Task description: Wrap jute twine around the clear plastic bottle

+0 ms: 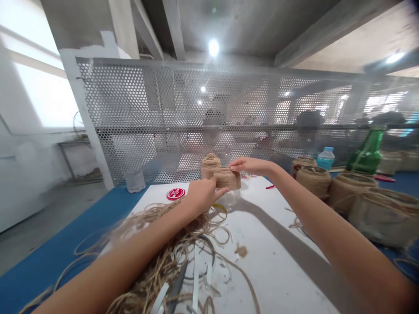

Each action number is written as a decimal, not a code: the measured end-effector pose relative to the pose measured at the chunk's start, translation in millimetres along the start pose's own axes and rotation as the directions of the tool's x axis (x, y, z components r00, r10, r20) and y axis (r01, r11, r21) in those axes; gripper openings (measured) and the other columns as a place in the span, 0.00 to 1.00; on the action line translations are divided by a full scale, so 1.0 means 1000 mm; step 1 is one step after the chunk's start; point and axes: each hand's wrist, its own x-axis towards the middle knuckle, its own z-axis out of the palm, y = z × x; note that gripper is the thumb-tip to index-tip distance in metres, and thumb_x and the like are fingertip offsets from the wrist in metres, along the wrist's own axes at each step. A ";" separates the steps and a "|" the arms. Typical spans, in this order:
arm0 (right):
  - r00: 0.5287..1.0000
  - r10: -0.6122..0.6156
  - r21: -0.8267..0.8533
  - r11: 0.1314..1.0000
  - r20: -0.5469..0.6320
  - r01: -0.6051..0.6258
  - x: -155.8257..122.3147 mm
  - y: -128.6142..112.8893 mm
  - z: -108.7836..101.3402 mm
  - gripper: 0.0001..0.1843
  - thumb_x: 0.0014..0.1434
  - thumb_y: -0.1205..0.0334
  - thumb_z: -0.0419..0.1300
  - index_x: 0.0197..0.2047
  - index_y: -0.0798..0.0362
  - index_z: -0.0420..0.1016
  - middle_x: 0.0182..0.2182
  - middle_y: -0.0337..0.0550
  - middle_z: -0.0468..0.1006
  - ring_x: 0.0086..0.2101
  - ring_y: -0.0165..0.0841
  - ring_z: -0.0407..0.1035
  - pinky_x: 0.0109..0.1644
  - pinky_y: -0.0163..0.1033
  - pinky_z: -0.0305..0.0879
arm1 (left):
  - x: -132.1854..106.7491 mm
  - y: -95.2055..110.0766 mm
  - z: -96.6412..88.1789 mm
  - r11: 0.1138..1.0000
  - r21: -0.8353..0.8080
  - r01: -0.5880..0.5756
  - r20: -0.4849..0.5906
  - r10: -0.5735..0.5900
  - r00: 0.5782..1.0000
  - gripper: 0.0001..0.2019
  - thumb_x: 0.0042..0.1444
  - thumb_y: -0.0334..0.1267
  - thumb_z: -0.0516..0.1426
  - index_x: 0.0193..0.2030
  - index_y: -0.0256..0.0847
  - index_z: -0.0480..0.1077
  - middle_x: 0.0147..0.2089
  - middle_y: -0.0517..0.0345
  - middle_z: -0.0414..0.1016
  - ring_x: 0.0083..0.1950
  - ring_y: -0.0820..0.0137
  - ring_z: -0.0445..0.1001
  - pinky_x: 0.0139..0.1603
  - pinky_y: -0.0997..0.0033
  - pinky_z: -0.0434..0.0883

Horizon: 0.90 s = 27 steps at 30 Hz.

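left hand (201, 195), right hand (249, 165) together, clamped on glass jar (229, 198) | jute twine (225, 178) wraps upper part | lower glass bare

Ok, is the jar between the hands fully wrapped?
No, the jar is partly wrapped: twine covers its top, bare glass shows below.

Twine heap (163, 279) left on table (278, 270); twine-wrapped jars (347, 192) right; mesh screen (203, 96) behind.
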 end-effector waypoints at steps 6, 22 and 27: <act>0.995 -0.020 0.082 0.997 0.094 0.012 0.030 0.012 -0.006 0.17 0.53 0.53 0.56 0.37 0.59 0.74 0.35 0.45 0.75 0.37 0.32 0.64 0.45 0.40 0.56 | 0.004 -0.008 0.005 0.999 0.026 0.045 -0.003 -0.045 0.999 0.29 0.56 0.62 0.40 0.39 0.38 0.68 0.31 0.49 0.75 0.34 0.60 0.75 0.30 0.69 0.65; 0.998 0.039 -0.434 0.901 0.053 -0.012 0.057 -0.008 0.003 0.22 0.57 0.45 0.49 0.24 0.54 0.68 0.22 0.39 0.66 0.24 0.28 0.55 0.29 0.37 0.50 | 0.007 -0.010 0.023 0.994 0.062 0.093 -0.016 -0.093 0.996 0.30 0.55 0.63 0.41 0.45 0.38 0.65 0.32 0.50 0.75 0.34 0.59 0.74 0.31 0.68 0.65; 0.999 0.038 -0.575 0.818 0.035 -0.011 0.062 -0.009 0.006 0.16 0.58 0.52 0.49 0.27 0.54 0.67 0.23 0.39 0.64 0.23 0.27 0.54 0.26 0.36 0.48 | 0.010 -0.015 0.023 0.997 -0.019 0.077 0.046 -0.077 0.996 0.24 0.54 0.60 0.45 0.41 0.40 0.65 0.32 0.54 0.74 0.33 0.63 0.73 0.30 0.72 0.63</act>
